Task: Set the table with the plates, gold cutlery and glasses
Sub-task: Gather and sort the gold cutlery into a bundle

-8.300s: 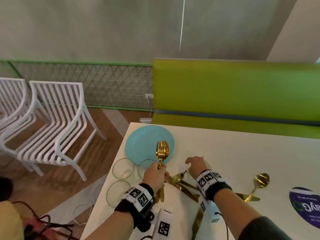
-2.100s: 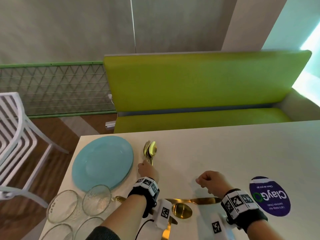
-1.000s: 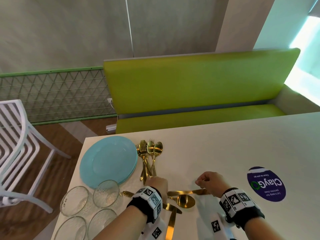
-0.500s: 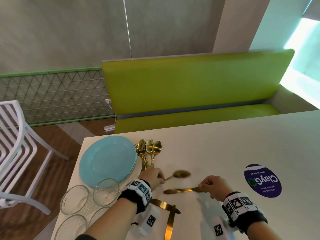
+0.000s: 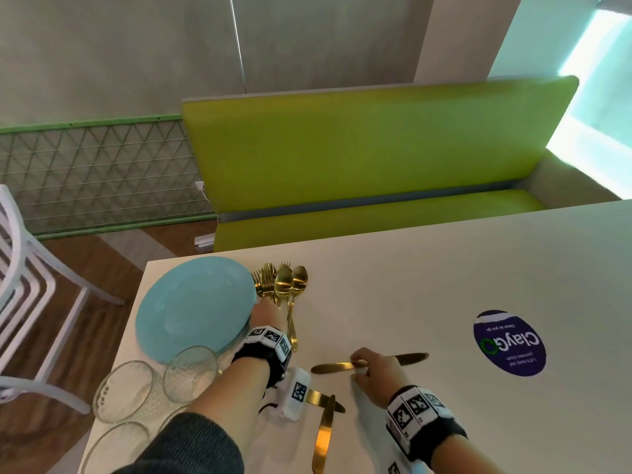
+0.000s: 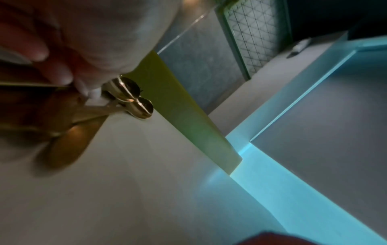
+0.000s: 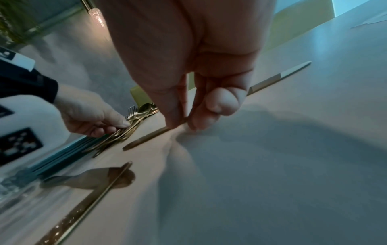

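Observation:
A stack of light-blue plates point(image 5: 195, 306) lies at the table's left end. Just right of it lies a bundle of gold forks and spoons point(image 5: 282, 285), heads pointing away from me. My left hand point(image 5: 270, 307) grips the bundle's handles; in the left wrist view the fingertips point(image 6: 62, 77) pinch a handle behind the spoon bowls point(image 6: 134, 99). My right hand point(image 5: 359, 366) pinches a gold knife point(image 5: 407, 359) near its middle, low over the table, thumb and fingers point(image 7: 171, 112) closed on it. Two more gold knives point(image 5: 323, 436) lie crossed near my left wrist.
Three clear glasses point(image 5: 189, 372) stand at the near left corner beside the plates. A round purple sticker point(image 5: 509, 343) is on the white table point(image 5: 444, 285) to the right. A green bench point(image 5: 359, 159) runs along the far edge; a white chair point(image 5: 24, 285) stands left.
My left hand has carried a gold spoon from mid-air into the bundle beside the plates. The right hand's grip has shifted from the knife's end to its middle.

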{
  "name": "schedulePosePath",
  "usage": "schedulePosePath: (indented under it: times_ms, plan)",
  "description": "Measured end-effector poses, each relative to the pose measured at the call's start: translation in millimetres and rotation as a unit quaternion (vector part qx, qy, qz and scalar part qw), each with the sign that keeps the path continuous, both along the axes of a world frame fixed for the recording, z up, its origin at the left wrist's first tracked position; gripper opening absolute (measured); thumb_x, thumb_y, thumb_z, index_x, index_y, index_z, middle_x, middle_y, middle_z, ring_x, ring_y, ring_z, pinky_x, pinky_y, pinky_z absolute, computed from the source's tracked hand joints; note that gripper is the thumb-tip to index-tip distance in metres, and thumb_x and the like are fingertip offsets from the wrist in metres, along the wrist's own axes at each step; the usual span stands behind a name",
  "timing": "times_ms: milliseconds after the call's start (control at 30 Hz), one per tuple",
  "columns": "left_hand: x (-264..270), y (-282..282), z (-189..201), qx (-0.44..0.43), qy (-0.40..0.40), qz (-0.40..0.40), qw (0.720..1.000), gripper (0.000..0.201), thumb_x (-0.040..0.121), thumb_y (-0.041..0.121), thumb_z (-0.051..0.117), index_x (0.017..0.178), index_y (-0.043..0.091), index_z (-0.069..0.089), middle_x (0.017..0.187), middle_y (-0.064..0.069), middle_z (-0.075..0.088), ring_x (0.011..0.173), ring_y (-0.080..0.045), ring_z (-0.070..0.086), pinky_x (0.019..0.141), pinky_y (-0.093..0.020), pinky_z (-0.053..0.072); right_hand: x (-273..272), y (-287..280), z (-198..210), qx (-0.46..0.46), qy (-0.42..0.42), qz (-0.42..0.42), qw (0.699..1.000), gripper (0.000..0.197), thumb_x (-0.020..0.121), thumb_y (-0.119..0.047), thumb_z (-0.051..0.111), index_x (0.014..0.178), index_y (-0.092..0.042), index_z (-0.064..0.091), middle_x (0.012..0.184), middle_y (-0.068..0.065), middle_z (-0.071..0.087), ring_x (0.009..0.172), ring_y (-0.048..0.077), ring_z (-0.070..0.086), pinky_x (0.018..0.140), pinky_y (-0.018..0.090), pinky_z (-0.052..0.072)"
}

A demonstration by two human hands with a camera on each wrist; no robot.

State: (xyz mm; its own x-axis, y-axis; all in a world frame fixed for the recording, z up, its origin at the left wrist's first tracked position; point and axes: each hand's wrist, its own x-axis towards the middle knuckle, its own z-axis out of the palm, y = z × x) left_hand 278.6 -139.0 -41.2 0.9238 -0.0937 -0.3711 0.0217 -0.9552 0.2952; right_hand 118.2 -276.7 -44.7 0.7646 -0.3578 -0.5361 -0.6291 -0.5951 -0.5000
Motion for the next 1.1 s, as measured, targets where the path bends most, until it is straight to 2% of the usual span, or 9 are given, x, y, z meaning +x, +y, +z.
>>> schedulePosePath:
  times_ms: [200, 267, 400, 533, 600, 700, 800, 933, 1100]
  plan:
    - [-12.3, 0.0, 9.6, -0.043, -0.038, -0.041, 0.998, 0.024, 0.094, 0.013, 0.047, 0.112, 0.002, 0.058, 0.118, -0.016, 0.061, 0.107, -0.029, 0.059, 0.085, -0.032, 0.046, -1.5, -8.1, -0.2, 0.000, -0.018, -0.061, 0.998, 0.009, 0.090, -0.020, 0.057, 0.084, -0.026, 0.054, 0.078, -0.001, 0.056, 0.063, 0.012, 0.053, 0.049, 0.016, 0.040]
    - [-24.1, 1.9, 11.8, -0.055, -0.031, -0.084, 0.995, 0.016, 0.091, 0.009, 0.049, 0.104, 0.008, 0.060, 0.113, -0.010, 0.063, 0.103, -0.025, 0.058, 0.083, -0.028, 0.044, -2.2, -11.6, -0.7, -0.006, -0.019, -0.090, 0.996, 0.016, 0.088, -0.019, 0.059, 0.075, -0.025, 0.053, 0.072, -0.002, 0.055, 0.062, 0.015, 0.053, 0.049, 0.019, 0.041]
    - [-57.7, 8.2, 11.8, -0.003, 0.030, -0.160, 0.987, 0.023, 0.092, 0.009, 0.050, 0.113, 0.011, 0.058, 0.121, -0.007, 0.058, 0.112, -0.023, 0.056, 0.093, -0.030, 0.046, -4.4, -20.3, -1.2, -0.015, -0.011, -0.143, 0.990, 0.031, 0.085, -0.022, 0.065, 0.060, -0.023, 0.047, 0.067, 0.001, 0.052, 0.066, 0.023, 0.056, 0.057, 0.029, 0.048]
    - [-84.6, 18.4, 10.1, 0.077, 0.020, -0.185, 0.979, 0.028, 0.096, 0.008, 0.042, 0.120, 0.007, 0.056, 0.128, -0.011, 0.055, 0.117, -0.025, 0.055, 0.097, -0.032, 0.045, -7.0, -31.7, 5.2, -0.070, 0.026, -0.139, 0.988, 0.028, 0.086, -0.021, 0.063, 0.064, -0.020, 0.047, 0.094, 0.011, 0.065, 0.085, 0.024, 0.058, 0.069, 0.026, 0.045]
    - [-92.3, 25.3, 11.5, 0.100, 0.001, -0.182, 0.978, 0.032, 0.098, 0.006, 0.035, 0.126, 0.006, 0.051, 0.134, -0.013, 0.050, 0.121, -0.026, 0.051, 0.099, -0.034, 0.043, -10.0, -36.1, 10.4, -0.086, 0.047, -0.140, 0.985, 0.006, 0.087, -0.017, 0.061, 0.086, -0.011, 0.063, 0.109, 0.015, 0.066, 0.104, 0.028, 0.060, 0.081, 0.027, 0.047]
    - [-96.1, 35.6, 8.9, 0.137, -0.014, -0.182, 0.974, 0.037, 0.098, 0.004, 0.033, 0.134, 0.006, 0.044, 0.142, -0.013, 0.039, 0.129, -0.027, 0.042, 0.103, -0.033, 0.039, -16.8, -40.4, 8.5, -0.120, 0.063, -0.149, 0.979, 0.028, 0.088, -0.010, 0.055, 0.115, -0.004, 0.060, 0.114, 0.015, 0.064, 0.107, 0.028, 0.061, 0.085, 0.028, 0.048]
    - [-96.3, 42.7, 6.2, 0.163, -0.001, -0.198, 0.967, 0.037, 0.098, 0.002, 0.029, 0.130, 0.003, 0.048, 0.137, -0.014, 0.046, 0.127, -0.027, 0.044, 0.101, -0.032, 0.040, -25.6, -44.0, 3.4, -0.142, 0.064, -0.171, 0.973, 0.053, 0.087, -0.010, 0.053, 0.138, -0.004, 0.040, 0.110, 0.012, 0.067, 0.095, 0.026, 0.063, 0.078, 0.026, 0.048]
    - [-93.0, 48.2, 6.6, 0.170, 0.007, -0.226, 0.959, 0.036, 0.098, 0.001, 0.030, 0.122, 0.000, 0.057, 0.129, -0.015, 0.058, 0.120, -0.027, 0.055, 0.096, -0.030, 0.045, -38.7, -44.8, 7.2, -0.145, 0.118, -0.182, 0.965, 0.023, 0.083, -0.018, 0.065, 0.101, -0.003, 0.069, 0.103, 0.013, 0.070, 0.098, 0.026, 0.066, 0.069, 0.024, 0.047]
    - [-90.5, 49.7, 6.7, 0.189, 0.016, -0.270, 0.944, 0.034, 0.097, 0.002, 0.034, 0.123, -0.002, 0.056, 0.129, -0.017, 0.057, 0.119, -0.029, 0.056, 0.098, -0.032, 0.044, -49.0, -47.1, 7.2, -0.139, 0.112, -0.195, 0.964, 0.018, 0.084, -0.016, 0.063, 0.096, -0.003, 0.069, 0.102, 0.013, 0.070, 0.096, 0.027, 0.067, 0.067, 0.023, 0.045]
